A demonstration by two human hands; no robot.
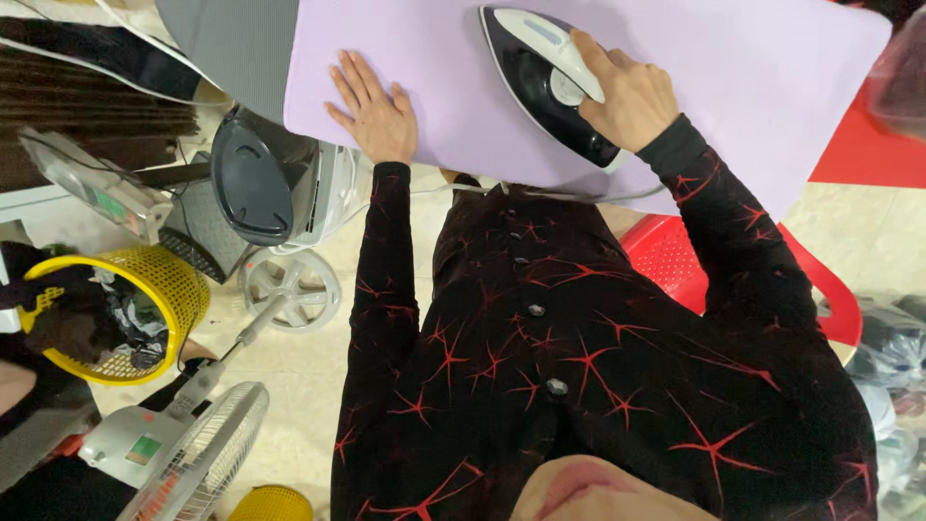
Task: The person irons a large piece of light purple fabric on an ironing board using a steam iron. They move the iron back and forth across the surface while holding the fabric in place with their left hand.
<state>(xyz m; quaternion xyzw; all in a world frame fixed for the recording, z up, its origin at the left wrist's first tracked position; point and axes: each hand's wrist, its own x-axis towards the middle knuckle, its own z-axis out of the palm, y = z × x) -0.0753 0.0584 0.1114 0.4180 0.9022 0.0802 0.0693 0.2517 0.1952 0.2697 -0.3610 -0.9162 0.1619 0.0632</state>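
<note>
Head camera looking straight down: a person in a dark top with red star-like lines is ironing a lilac cloth [675, 77] spread over a board. The right hand [627, 96] is wrapping its fingers closed around the handle of a black and white iron [540, 77], which is sitting flat on the cloth. The left hand [376, 111] is lying palm down near the cloth's near edge, fingers slightly spread, seemingly pinning it taut. A red plastic chair [675, 256], a yellow basket [174, 289] and a floor fan [193, 453] are standing below.
</note>
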